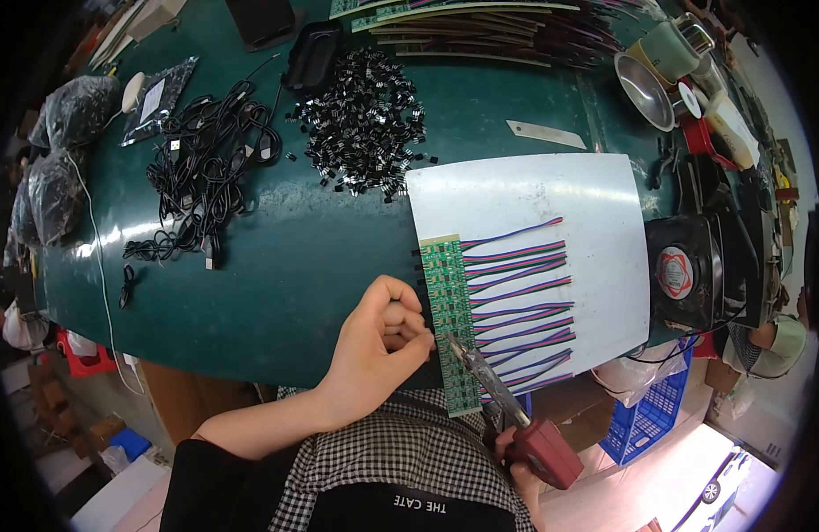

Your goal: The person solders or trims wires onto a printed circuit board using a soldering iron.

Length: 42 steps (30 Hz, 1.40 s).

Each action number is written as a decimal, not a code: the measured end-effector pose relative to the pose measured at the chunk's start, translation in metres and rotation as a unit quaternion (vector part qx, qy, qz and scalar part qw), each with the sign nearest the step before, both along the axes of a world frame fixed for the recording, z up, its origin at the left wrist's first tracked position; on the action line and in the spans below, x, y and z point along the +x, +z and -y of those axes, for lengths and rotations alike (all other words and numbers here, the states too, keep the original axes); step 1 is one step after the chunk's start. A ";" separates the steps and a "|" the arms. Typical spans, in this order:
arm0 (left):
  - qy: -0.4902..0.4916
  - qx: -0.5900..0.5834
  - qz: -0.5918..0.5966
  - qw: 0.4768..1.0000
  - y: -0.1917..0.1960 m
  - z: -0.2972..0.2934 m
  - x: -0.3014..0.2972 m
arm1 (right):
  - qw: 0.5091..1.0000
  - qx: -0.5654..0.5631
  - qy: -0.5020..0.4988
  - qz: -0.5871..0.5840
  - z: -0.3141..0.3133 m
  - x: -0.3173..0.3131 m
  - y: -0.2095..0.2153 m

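A long green circuit board panel (pixel 442 275) lies on a white sheet (pixel 596 195), with striped bundles of coloured wires (pixel 516 257) running out from its right side. Small black parts (pixel 419 266) stick out along the panel's upper left edge. My left hand (pixel 370 346) is closed at that edge, thumb and fingertips pressed together; what they pinch is hidden. Low on the right, my right hand (pixel 523 483) grips a red soldering gun (pixel 544 452), partly hidden behind it. The gun's tip reaches the panel just right of my left fingertips.
A heap of small black components (pixel 361 120) and tangled black USB cables (pixel 210 160) lie on the green table (pixel 294 310). Farther back are stacked wired boards (pixel 480 35) and a flat blade (pixel 547 134). A black fan-like box (pixel 684 272) and a metal bowl (pixel 644 93) stand right.
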<state>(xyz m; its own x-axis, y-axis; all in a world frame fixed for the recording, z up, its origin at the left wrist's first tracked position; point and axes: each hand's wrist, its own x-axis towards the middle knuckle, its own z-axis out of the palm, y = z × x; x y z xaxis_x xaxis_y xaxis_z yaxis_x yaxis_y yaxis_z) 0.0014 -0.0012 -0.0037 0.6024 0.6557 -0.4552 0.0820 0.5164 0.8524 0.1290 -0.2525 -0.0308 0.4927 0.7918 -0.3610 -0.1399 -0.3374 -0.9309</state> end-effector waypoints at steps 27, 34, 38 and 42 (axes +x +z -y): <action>-0.006 0.004 0.003 1.000 0.000 0.002 0.002 | 0.947 0.074 0.113 0.291 0.010 0.021 -0.015; 0.008 0.017 0.005 1.000 -0.001 0.003 0.002 | 0.954 0.101 0.092 0.267 0.009 0.019 -0.014; 0.004 0.023 0.002 1.000 -0.002 0.003 0.001 | 0.971 0.017 0.113 0.209 0.037 0.017 -0.023; 0.009 0.023 0.004 1.000 -0.002 0.004 0.002 | 0.946 0.051 0.142 0.286 0.024 0.023 -0.019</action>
